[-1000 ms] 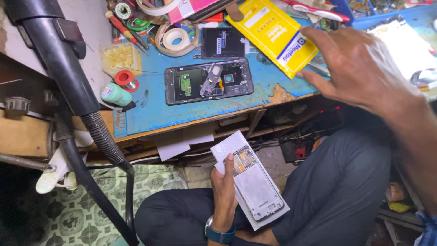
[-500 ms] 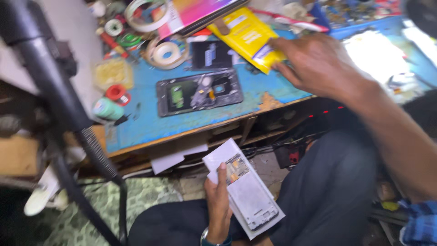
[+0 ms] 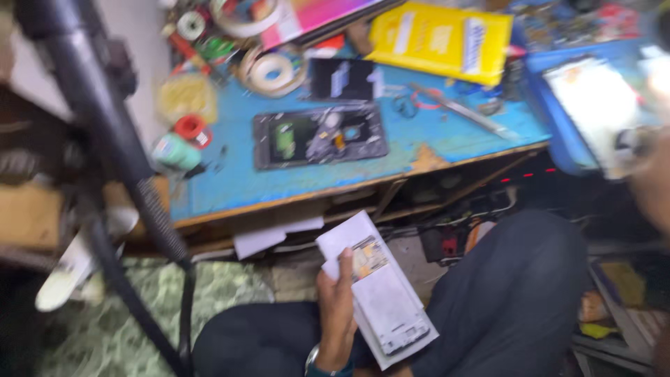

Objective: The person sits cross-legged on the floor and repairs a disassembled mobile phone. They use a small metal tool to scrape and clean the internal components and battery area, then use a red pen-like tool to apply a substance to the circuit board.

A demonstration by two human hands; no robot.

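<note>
My left hand [image 3: 336, 307] is low over my lap, wrist bent up, fingers wrapped around the left edge of a white phone frame [image 3: 380, 297] with the thumb across its upper face. The frame tilts away from me, its top corner toward the counter [image 3: 453, 136] and its bottom end near my knee. A small yellowish patch sits near its upper part, too blurred to read as anything more. A dark watch band shows at my wrist, cut off by the bottom edge.

My right hand [image 3: 656, 185] is only a blurred shape at the far right edge, mostly out of the picture, so I cannot tell whether it is open or holding something. It is close to a white slab [image 3: 593, 105] lying on a blue tray at the counter's right end.

On the blue counter above my knees lies an opened dark phone [image 3: 319, 136], its insides showing, well apart from both hands. Behind it are a roll of tape [image 3: 271, 72] and a yellow box [image 3: 441, 40]. A black hose [image 3: 105, 139] crosses the left side and hides part of the counter's end there. The whole view is smeared by motion.
</note>
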